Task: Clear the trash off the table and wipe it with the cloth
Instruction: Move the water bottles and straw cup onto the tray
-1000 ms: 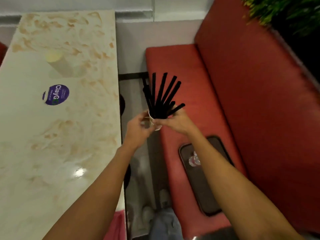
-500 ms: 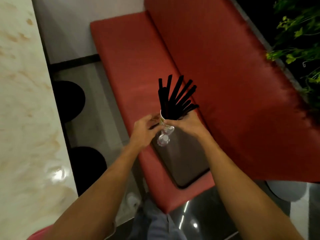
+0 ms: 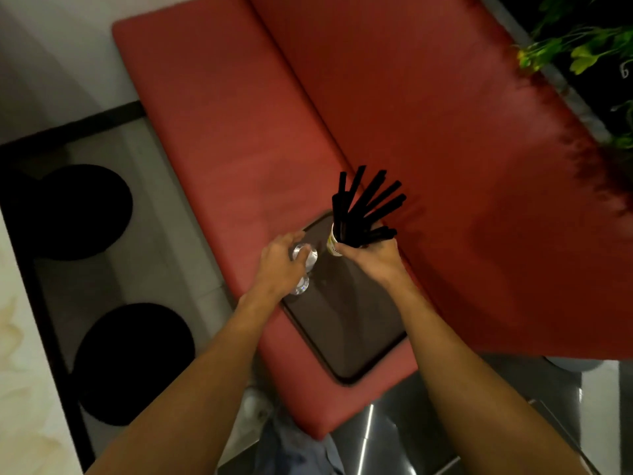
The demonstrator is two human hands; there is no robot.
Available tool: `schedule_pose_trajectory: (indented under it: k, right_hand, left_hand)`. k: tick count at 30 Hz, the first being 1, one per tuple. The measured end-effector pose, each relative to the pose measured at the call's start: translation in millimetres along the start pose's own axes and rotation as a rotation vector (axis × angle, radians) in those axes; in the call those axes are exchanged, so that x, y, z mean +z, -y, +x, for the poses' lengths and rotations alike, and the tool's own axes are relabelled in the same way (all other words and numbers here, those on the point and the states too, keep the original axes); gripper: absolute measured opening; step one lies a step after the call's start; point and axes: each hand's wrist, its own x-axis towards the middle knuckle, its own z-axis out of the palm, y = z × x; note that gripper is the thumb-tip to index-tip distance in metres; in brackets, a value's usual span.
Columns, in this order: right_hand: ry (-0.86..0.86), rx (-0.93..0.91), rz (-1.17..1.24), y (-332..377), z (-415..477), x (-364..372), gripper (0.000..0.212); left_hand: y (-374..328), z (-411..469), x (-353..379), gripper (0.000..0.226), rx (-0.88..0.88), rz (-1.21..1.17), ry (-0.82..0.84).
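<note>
Head view: my right hand (image 3: 371, 260) clamps the paper cup (image 3: 334, 244) of black straws (image 3: 364, 207) upright, presumably against spillage. Just left of it, my left hand (image 3: 278, 267) curls round a clear bottle (image 3: 306, 257) on the tray (image 3: 346, 330), probably making room.

The light in here is dim and warm. The pale worktop (image 3: 13, 337) at the left edge catches the most of it, and bright streaks glare off the glossy floor (image 3: 368, 433). Motion blur smears the red seat (image 3: 239, 132) and leaves (image 3: 582, 53); straight lines bow toward the corners.
</note>
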Motion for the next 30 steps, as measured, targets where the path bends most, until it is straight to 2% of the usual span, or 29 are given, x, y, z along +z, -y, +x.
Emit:
schedule_pose_trajectory:
  k: [8, 17, 21, 30]
  right_hand:
    - [0.021, 0.044, -0.082, -45.5, 45.4, 39.6, 0.057]
    - [0.067, 0.073, -0.102, -76.4, 73.7, 60.5, 0.047]
    - [0.082, 0.074, -0.092, -82.4, 79.5, 68.5, 0.056]
    - [0.106, 0.020, -0.118, -85.7, 83.9, 69.9, 0.054]
  left_hand:
    - [36.3, 25.9, 22.0, 0.030, -0.138, -0.018, 0.009]
    - [59.4, 37.1, 35.7, 0.017, -0.135, -0.055, -0.024]
    - [61.8, 39.4, 37.8, 0.017, -0.143, -0.076, -0.034]
    - [62.3, 36.1, 37.3, 0.017, -0.168, -0.140, -0.037]
